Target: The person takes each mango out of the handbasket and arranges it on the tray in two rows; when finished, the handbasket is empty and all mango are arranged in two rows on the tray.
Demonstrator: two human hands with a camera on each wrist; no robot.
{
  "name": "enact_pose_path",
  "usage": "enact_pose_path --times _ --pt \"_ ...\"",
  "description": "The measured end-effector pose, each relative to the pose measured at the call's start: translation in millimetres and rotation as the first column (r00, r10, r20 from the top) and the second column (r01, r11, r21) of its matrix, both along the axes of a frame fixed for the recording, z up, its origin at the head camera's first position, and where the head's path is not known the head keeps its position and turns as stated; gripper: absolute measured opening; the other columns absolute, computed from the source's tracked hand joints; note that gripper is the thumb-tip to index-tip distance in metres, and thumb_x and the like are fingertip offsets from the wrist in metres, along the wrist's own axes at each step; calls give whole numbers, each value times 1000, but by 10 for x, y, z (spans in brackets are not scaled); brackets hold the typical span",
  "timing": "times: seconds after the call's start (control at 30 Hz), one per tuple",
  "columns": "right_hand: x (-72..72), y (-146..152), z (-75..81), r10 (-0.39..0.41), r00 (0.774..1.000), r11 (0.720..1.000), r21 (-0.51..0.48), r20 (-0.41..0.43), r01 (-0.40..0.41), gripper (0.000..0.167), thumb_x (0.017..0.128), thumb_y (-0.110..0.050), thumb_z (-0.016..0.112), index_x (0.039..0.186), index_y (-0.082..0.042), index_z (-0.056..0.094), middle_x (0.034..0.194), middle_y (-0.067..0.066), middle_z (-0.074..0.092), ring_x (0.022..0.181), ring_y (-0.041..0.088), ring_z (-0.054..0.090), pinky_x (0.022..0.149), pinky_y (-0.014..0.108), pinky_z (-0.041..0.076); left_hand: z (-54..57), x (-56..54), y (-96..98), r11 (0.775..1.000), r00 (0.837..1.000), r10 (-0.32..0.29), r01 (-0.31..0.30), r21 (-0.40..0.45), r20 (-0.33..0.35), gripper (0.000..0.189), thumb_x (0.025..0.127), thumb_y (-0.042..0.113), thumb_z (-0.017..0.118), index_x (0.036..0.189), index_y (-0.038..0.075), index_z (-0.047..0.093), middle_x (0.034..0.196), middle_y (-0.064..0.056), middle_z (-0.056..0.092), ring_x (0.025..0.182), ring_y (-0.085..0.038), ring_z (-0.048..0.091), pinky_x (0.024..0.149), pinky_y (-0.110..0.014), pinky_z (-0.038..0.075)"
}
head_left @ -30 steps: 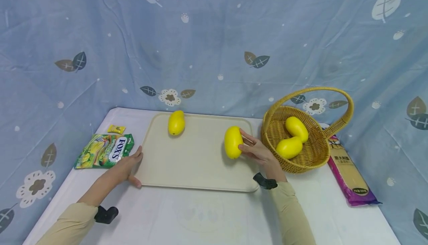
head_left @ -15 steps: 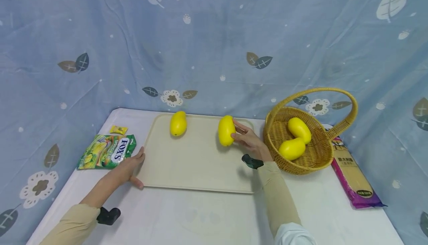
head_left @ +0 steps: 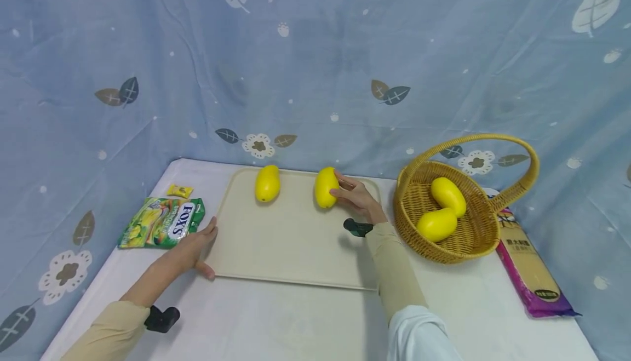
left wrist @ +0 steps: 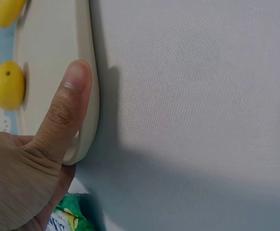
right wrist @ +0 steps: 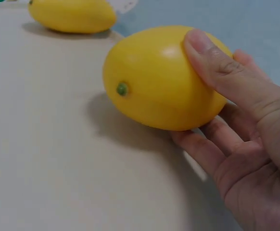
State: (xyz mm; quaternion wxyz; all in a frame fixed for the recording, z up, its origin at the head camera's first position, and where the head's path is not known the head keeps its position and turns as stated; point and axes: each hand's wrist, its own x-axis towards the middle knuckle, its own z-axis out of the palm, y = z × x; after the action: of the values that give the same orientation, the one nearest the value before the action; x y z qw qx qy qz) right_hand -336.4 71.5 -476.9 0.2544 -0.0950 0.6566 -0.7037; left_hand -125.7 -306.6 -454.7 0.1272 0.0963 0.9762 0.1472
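In my right hand (head_left: 357, 199) is a smooth yellow mango (head_left: 326, 187), gripped between thumb and fingers at the tray's back right. The right wrist view shows its green stem nub and a shadow under it; I cannot tell whether it touches the tray. My left hand (head_left: 189, 248) holds the front left corner of the beige tray (head_left: 296, 246). In the left wrist view the thumb (left wrist: 65, 108) lies on the rim, with the other fingers partly hidden at the outer side. Another mango (head_left: 268, 184) lies at the tray's back left.
Right of the tray stands a wicker basket (head_left: 409, 227) with a tall handle and two mangoes (head_left: 437, 225) inside. A purple-edged noodle packet (head_left: 529, 265) lies beyond it. Left are a green FOX'S candy bag (head_left: 160, 223) and a small yellow packet (head_left: 179, 190). A blue patterned cloth hangs behind.
My right hand has carried the mango back and to the left over the tray, level with the other mango. The left hand stays at the tray corner. The head view has shifted slightly.
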Motion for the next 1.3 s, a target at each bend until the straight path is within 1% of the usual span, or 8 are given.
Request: enact_pose_path --times 0.17,0.47,0.57,0.67,0.8,0.97,1.13,1.3 --pt "-16 -126 3 -17 1000 1000 16 -4 17 69 89 -5 66 148 -22 35 157 7 25 137 26 37 95 32 51 20 8 4 1000 1000 -16 16 8 -6 120 48 38 87 135 -23 31 146 -39 17 129 -54 30 106 -56 33" --pt "-38 -224 80 33 992 990 141 -124 -16 68 90 -14 67 148 -20 33 155 4 31 138 19 37 95 19 48 41 -35 -9 1000 1000 -10 10 7 8 121 48 38 87 136 -23 30 146 -40 16 129 -54 30 106 -56 33" --pt "-28 -189 91 31 987 978 210 -158 3 67 90 -20 68 148 -22 35 153 2 34 134 11 39 91 16 46 20 -59 -14 1000 1000 -17 17 12 20 122 48 40 87 136 -23 30 146 -40 16 129 -54 30 106 -57 34" --pt "-25 -141 94 15 989 968 252 -147 22 67 88 -26 71 146 -27 38 152 1 37 104 5 55 82 15 48 19 -73 -17 1000 999 -2 2 11 46 122 48 38 88 136 -22 30 147 -38 14 130 -54 28 107 -57 32" --pt "-34 -106 114 15 995 974 228 -95 7 71 85 -27 74 147 -29 38 152 4 36 78 6 50 73 18 49 55 -78 -28 1000 998 9 -9 3 61 121 47 36 89 136 -21 30 148 -38 13 130 -55 27 107 -58 32" --pt "-40 -121 158 35 997 974 227 -70 -18 72 87 -23 72 149 -25 34 154 6 33 105 12 54 79 21 50 72 -70 -31 1000 998 10 -11 7 69 121 47 36 89 136 -22 30 148 -38 12 129 -56 26 106 -58 31" --pt "-24 -140 186 51 995 970 243 -86 -29 72 87 -22 72 149 -24 35 155 4 31 129 20 45 90 27 49 51 -72 -32 1000 996 29 -29 1 82 121 48 35 89 137 -20 29 149 -36 11 131 -55 25 107 -58 30" --pt "3 -150 163 49 990 972 234 -131 -17 67 86 -20 73 146 -20 43 153 2 36 139 22 34 101 37 47 39 -70 -22 1000 998 20 -20 11 58 122 48 36 89 137 -21 29 148 -37 14 131 -53 28 107 -57 32"
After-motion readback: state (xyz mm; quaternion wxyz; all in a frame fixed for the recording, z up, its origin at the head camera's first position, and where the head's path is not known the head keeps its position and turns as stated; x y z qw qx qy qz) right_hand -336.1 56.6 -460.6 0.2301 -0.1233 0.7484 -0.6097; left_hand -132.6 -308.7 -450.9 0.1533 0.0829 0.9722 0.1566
